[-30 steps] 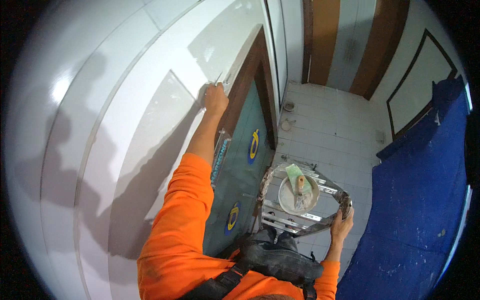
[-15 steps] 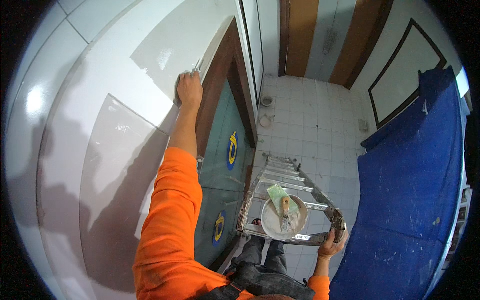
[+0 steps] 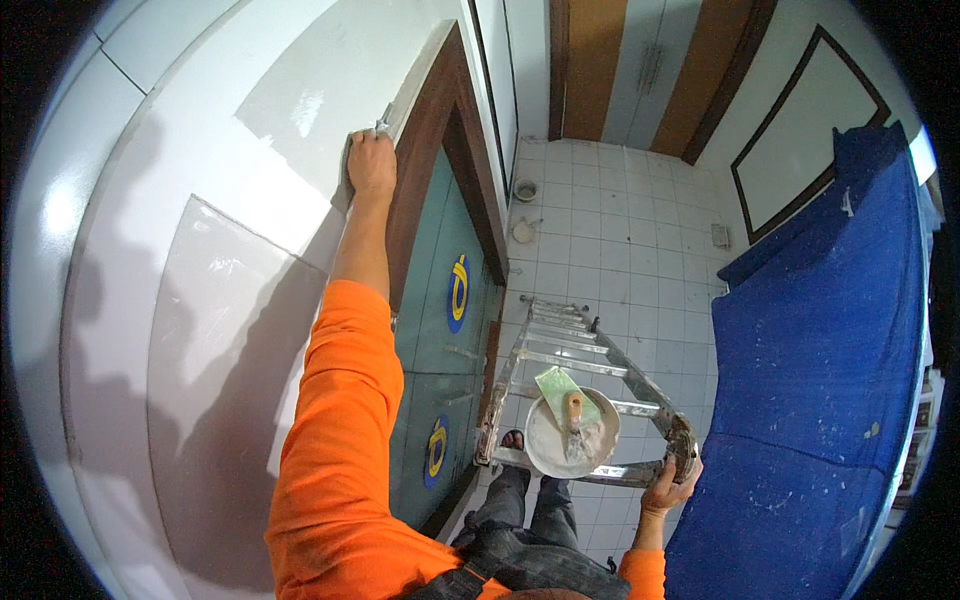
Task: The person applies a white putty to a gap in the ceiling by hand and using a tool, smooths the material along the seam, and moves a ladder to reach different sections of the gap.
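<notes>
My left hand (image 3: 372, 165) reaches up to the white wall beside the brown door frame (image 3: 420, 150). Its fingers are closed around a small grey, metal-looking tool (image 3: 384, 122), partly hidden, with its tip near the frame's edge. My right hand (image 3: 670, 490) grips the top right corner of an aluminium stepladder (image 3: 640, 475). Resting on the ladder's top is a round white bowl (image 3: 545, 450) with pale paste in it. Across the bowl lie a light green flat sheet (image 3: 551, 382) and a putty knife (image 3: 574, 408) with a wooden handle.
Smooth grey patches (image 3: 330, 90) mark the wall on the left. Below the frame is a teal door (image 3: 425, 300) with blue and yellow emblems. A blue cloth (image 3: 800, 370) hangs along the right. Two small round containers, one a dark bowl (image 3: 525, 189), sit on the tiled floor (image 3: 640, 270).
The whole view has shifted slightly, so the scene sits a little higher and farther left. My left hand stays at the frame's edge with the tool; my right hand keeps its hold on the ladder.
</notes>
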The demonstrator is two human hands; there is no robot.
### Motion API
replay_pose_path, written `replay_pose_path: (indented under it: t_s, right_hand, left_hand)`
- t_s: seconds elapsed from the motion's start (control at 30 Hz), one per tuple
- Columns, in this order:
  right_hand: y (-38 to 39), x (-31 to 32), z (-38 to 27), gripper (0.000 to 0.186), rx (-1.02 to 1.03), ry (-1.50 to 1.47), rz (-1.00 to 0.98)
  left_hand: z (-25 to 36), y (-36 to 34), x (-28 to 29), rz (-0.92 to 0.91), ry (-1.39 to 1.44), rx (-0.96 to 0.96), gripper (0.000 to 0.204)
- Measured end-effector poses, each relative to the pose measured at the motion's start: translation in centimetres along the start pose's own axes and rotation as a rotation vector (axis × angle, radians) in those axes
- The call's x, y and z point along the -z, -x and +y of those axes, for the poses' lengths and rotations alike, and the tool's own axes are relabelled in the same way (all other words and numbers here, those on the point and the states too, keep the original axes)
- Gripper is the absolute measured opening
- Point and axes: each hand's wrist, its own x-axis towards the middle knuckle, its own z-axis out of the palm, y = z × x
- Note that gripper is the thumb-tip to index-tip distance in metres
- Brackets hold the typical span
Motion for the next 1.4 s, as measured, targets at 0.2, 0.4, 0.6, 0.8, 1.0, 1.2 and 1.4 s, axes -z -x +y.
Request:
replay_pose_path:
  t_s: [0.2, 0.4, 0.6, 0.8, 1.0, 1.2, 1.4]
  right_hand:
    - [-0.1, 0.7, -0.2, 0.03, 0.068, 0.209, -0.036]
    - [0.2, 0.5, -0.3, 0.037, 0.038, 0.135, -0.074]
    - [-0.1, 1.0, -2.7, 0.038, -0.099, 0.082, -0.117]
    - [-0.2, 1.8, -2.6, 0.036, -0.098, 0.156, -0.174]
    - [-1.1, 3.1, -3.2, 0.038, -0.022, 0.292, -0.361]
    - [-1.3, 3.3, -2.0, 0.043, 0.026, 0.383, -0.399]
    - [-1.5, 4.0, -2.6, 0.045, -0.035, 0.421, -0.449]
  left_hand:
    - [2.8, 1.7, 5.2, 0.068, 0.153, 0.104, 0.033]
    - [8.8, 16.7, 18.1, 0.224, 1.049, 0.264, 0.036]
    - [11.8, 38.9, 26.8, -0.749, 1.44, 0.313, 0.02]
    - [13.8, 44.1, 28.8, -1.101, 1.668, 0.335, 0.037]
    - [17.9, 45.7, 26.0, -0.703, 1.329, 0.134, 0.075]
    - [21.2, 47.5, 19.3, -0.815, 1.186, 0.367, 0.074]
    - [20.7, 47.1, 17.1, -0.944, 1.303, 0.522, 0.047]
